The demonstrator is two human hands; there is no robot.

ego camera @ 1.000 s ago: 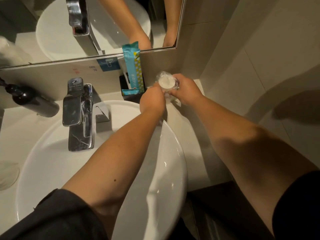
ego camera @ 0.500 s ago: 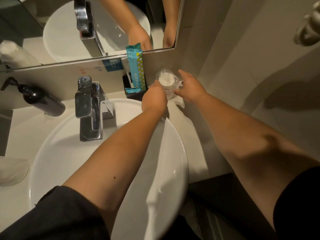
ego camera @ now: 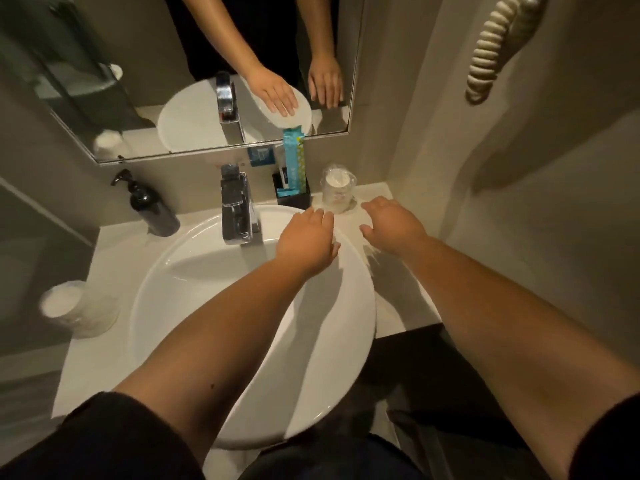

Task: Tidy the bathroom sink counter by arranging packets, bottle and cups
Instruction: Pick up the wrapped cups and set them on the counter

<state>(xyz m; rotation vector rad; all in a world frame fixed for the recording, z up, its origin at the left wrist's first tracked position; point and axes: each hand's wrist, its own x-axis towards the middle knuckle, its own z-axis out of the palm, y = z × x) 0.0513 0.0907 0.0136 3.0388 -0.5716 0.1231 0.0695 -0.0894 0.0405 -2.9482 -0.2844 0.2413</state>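
A plastic-wrapped clear cup (ego camera: 336, 191) stands upright on the counter at the back right corner, beside a black holder (ego camera: 293, 195) that has a tall blue packet (ego camera: 293, 164) standing in it. My left hand (ego camera: 308, 239) hovers flat over the basin's right rim, empty, fingers apart. My right hand (ego camera: 391, 225) is just in front of the cup, empty and spread, not touching it. A black pump bottle (ego camera: 150, 207) stands at the back left. Another wrapped cup (ego camera: 78, 306) lies on its side at the counter's left.
The white round basin (ego camera: 207, 306) fills the middle of the counter, with a chrome tap (ego camera: 237, 209) at its back. A mirror (ego camera: 173, 64) covers the wall behind. A coiled cord (ego camera: 498, 46) hangs on the right wall. The counter's front right edge (ego camera: 408, 330) drops to a dark floor.
Both hands let go of the wrapped cup, which now stands on the counter, and drew back toward me. The camera lifted and pulled back.
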